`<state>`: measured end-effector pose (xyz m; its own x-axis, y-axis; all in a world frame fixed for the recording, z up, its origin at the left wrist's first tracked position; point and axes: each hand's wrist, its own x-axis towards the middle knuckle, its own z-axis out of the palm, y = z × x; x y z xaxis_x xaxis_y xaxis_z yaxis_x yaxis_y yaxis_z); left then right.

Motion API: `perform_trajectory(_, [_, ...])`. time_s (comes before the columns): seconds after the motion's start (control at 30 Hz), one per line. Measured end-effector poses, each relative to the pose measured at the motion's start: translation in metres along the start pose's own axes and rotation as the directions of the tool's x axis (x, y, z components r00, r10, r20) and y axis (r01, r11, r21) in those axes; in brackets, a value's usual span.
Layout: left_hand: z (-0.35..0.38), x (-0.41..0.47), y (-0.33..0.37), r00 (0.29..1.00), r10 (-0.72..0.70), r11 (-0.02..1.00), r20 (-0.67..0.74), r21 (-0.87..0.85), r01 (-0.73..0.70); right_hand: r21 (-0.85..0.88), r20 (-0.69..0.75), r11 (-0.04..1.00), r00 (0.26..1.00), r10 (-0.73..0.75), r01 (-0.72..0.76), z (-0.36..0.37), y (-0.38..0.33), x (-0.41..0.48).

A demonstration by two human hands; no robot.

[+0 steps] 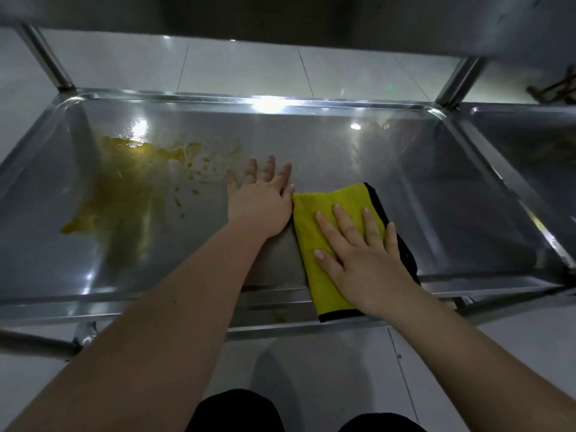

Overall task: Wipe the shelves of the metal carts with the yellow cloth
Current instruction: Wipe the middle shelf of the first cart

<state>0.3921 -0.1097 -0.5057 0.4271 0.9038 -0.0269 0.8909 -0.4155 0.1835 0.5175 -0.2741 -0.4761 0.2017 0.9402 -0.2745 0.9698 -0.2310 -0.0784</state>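
While a yellow-brown spill [124, 188] lies unwiped on the steel cart shelf [436, 182], most wiping remains.
My right hand [364, 263] presses the folded black-edged yellow cloth [327, 213] flat by the front rim; left hand [258, 204] open alongside.

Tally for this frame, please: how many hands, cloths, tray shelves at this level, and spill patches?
Hands: 2 (left hand, right hand)
Cloths: 1 (yellow cloth)
Tray shelves: 2 (near shelf, neighbouring shelf)
Spills: 1 (yellow-brown spill)
Total: 6
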Motion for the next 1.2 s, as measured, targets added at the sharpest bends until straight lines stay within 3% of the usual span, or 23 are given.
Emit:
perform_trajectory(0.13, [-0.002, 0.000, 0.003, 1.000, 0.012, 1.000, -0.003, 0.007, -0.012, 0.026, -0.062, 0.999, 0.997, 0.036, -0.035, -0.018, 0.019, 0.065])
perform_trajectory(0.37, [-0.002, 0.001, 0.001, 1.000, -0.003, 1.000, 0.024, 0.026, 0.002, 0.119, -0.132, 0.963, 0.957, 0.258, -0.243, -0.057, 0.063, 0.200])
perform_trajectory(0.5, [-0.005, 0.001, 0.003, 0.999, -0.024, 1.000, 0.032, 0.017, 0.023, 0.103, -0.107, 0.980, 0.978, 0.180, -0.169, -0.050, 0.062, 0.163])
perform_trajectory(0.77, [-0.017, 0.005, 0.023, 0.989, -0.090, 0.994, 0.118, 0.072, 0.082, 0.006, -0.055, 0.999, 0.997, 0.048, -0.047, 0.001, 0.086, -0.025])
perform_trajectory(0.93, [-0.008, 0.016, 0.090, 0.986, 0.090, 0.996, 0.142, 0.004, -0.092, 0.006, -0.046, 0.996, 0.995, 0.094, -0.094, 0.001, 0.078, -0.017])
perform_trajectory(1.07, [0.012, 0.017, 0.098, 0.996, 0.084, 0.996, 0.025, -0.032, -0.083, 0.021, -0.063, 0.996, 0.995, 0.082, -0.081, -0.002, 0.089, -0.012])
perform_trajectory(1.2, [0.015, 0.018, 0.096, 0.996, 0.084, 0.996, 0.018, 0.003, -0.084, 0.088, -0.075, 0.980, 0.980, 0.185, -0.179, -0.027, 0.129, 0.065])
